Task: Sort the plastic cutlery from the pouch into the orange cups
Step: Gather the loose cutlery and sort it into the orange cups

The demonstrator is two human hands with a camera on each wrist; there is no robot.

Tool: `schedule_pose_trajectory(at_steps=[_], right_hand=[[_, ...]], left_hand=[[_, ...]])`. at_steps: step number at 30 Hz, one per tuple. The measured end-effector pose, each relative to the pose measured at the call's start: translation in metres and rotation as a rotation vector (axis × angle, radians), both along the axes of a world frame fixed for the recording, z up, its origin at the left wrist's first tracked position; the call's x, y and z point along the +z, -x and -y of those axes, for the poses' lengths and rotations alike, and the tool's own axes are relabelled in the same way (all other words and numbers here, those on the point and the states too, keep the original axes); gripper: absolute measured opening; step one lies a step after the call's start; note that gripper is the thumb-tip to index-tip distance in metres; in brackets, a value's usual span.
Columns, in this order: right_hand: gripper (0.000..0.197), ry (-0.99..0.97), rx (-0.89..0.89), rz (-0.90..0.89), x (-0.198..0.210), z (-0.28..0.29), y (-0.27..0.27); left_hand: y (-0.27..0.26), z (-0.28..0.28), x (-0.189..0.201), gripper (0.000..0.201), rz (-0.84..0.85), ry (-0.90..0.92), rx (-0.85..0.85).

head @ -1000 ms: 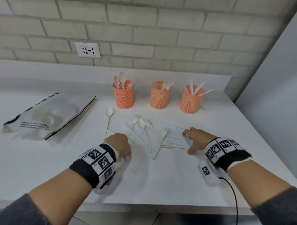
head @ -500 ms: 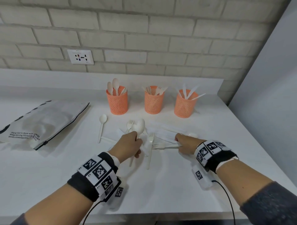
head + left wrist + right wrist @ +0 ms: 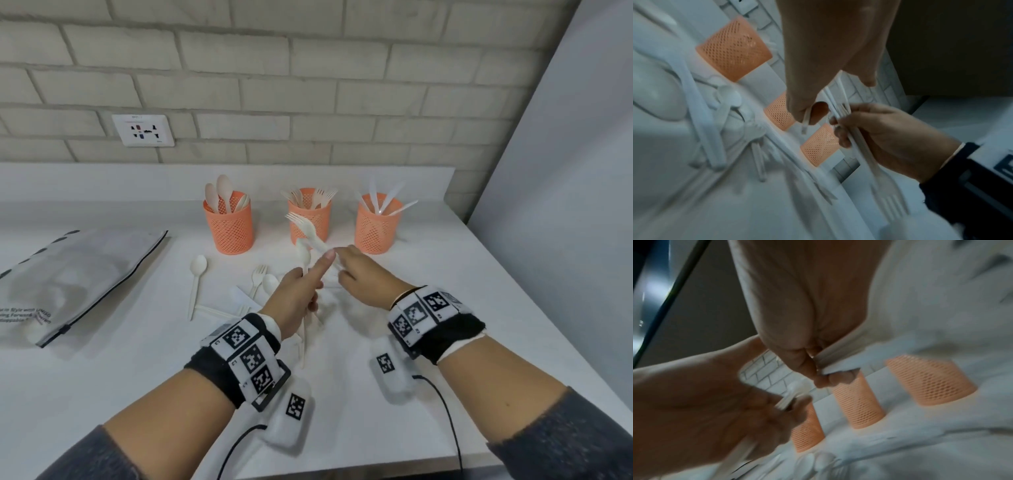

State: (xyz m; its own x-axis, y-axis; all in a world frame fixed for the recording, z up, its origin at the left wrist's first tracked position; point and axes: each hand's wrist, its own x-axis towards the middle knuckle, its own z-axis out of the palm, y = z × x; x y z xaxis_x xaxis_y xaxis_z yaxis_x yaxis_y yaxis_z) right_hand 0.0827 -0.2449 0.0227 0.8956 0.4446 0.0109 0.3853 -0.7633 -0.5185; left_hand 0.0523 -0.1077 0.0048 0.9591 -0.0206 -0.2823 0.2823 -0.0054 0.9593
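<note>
Three orange mesh cups stand in a row at the back: the left cup [image 3: 228, 224] holds spoons, the middle cup [image 3: 310, 219] forks, the right cup [image 3: 376, 224] knives. My left hand [image 3: 315, 274] is raised over the table and grips a white spoon [image 3: 303, 254], bowl up. Touching it from the right, my right hand [image 3: 342, 270] grips white forks [image 3: 301, 224] whose tines point up-left in front of the middle cup. The left wrist view shows the right hand [image 3: 890, 138] curled round the fork handles [image 3: 865, 154]. The grey pouch [image 3: 78, 274] lies flat at the left.
Loose white cutlery lies on the white table [image 3: 445, 291] under and left of my hands, among it a spoon [image 3: 197, 274] and a fork [image 3: 257, 277]. A brick wall with a socket [image 3: 143, 130] stands behind the cups. A grey wall closes the right side.
Both hands have lifted off the table with cutlery and met in the air nearer the cups. The left picked up the spoon, the right the forks.
</note>
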Motion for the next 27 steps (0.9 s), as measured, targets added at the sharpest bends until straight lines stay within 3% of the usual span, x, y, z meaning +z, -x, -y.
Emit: schedule_pose_trajectory(at_steps=[2,4,7,11,13,15,17,20,27], right_hand=[[0.03,-0.116,0.054,0.029,0.002,-0.02,0.006],[0.025,-0.193,0.065,0.028,-0.001,-0.039,0.009],[0.037,-0.252,0.089,-0.035,-0.008,-0.055,0.01],[0.046,-0.48,0.151,-0.273,0.002,-0.053,0.002],[0.04,-0.538,0.089,-0.26,0.006,-0.042,-0.013],[0.041,-0.338,-0.045,-0.14,0.0,-0.024,-0.037],[0.055,0.07,-0.16,-0.114,-0.017,-0.008,-0.055],[0.059,0.5,-0.173,-0.139,-0.045,-0.001,-0.064],[0.031,0.527,-0.151,-0.15,-0.058,-0.009,-0.063]], left_hand=[[-0.008,0.003,0.002,0.078,0.023,0.069,0.023],[-0.015,0.004,0.002,0.066,0.046,0.154,0.107],[-0.024,-0.008,-0.002,0.038,0.048,0.21,0.306],[-0.026,-0.03,0.002,0.031,0.006,0.388,0.464],[-0.029,-0.042,0.004,0.028,-0.021,0.493,0.538],[-0.032,-0.053,0.005,0.029,-0.012,0.567,0.58],[-0.033,-0.064,0.003,0.031,0.0,0.553,0.574],[-0.03,-0.074,0.001,0.032,0.022,0.461,0.54],[-0.027,-0.085,0.003,0.022,0.04,0.394,0.554]])
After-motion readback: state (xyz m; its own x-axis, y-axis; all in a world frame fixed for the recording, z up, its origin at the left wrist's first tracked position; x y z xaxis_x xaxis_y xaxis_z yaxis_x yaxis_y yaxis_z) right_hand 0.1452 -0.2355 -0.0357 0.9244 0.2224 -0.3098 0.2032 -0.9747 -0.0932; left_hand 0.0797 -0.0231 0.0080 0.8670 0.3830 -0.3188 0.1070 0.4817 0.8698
